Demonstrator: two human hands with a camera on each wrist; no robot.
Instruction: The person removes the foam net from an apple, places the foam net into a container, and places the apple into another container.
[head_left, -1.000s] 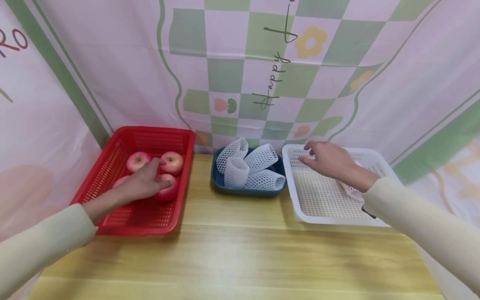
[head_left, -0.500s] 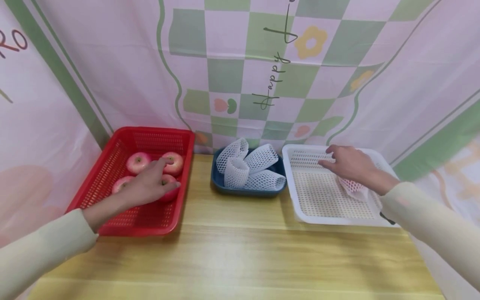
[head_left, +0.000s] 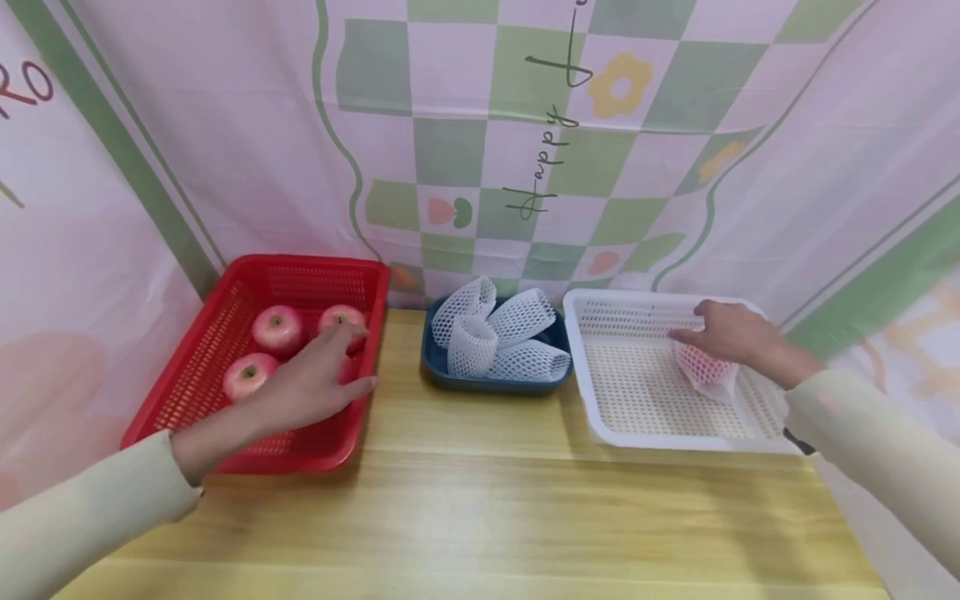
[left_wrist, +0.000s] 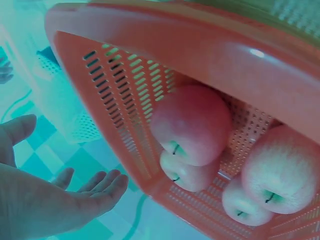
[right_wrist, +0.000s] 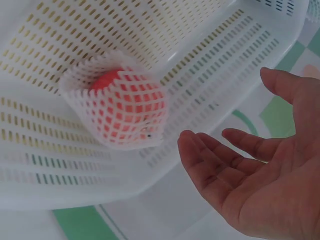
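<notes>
My left hand (head_left: 311, 379) hovers over the right side of a red plastic basket (head_left: 168, 400). Its fingers are relaxed and hold nothing; in the left wrist view a gap separates them from the apples. Several pink-red apples (head_left: 277, 329) lie in that basket, one mostly covered by the hand in the head view. Above the back right of a white basket (head_left: 600, 425) is my right hand (head_left: 738, 333), its fingers loosely bent and apart from everything. An apple in a white foam net (right_wrist: 127, 107) lies on that basket's floor, partly hidden by the hand in the head view.
Between the two baskets stands a small dark blue tray (head_left: 450, 382) with several white foam nets (head_left: 472, 346) in it. All three containers sit on a wooden table (head_left: 480, 500), near a patterned curtain (head_left: 450, 150) behind them.
My right hand has moved right, uncovering more of the netted apple. My left hand has shifted slightly right and towards me, and the front left apple shows more. The apples keep their places.
</notes>
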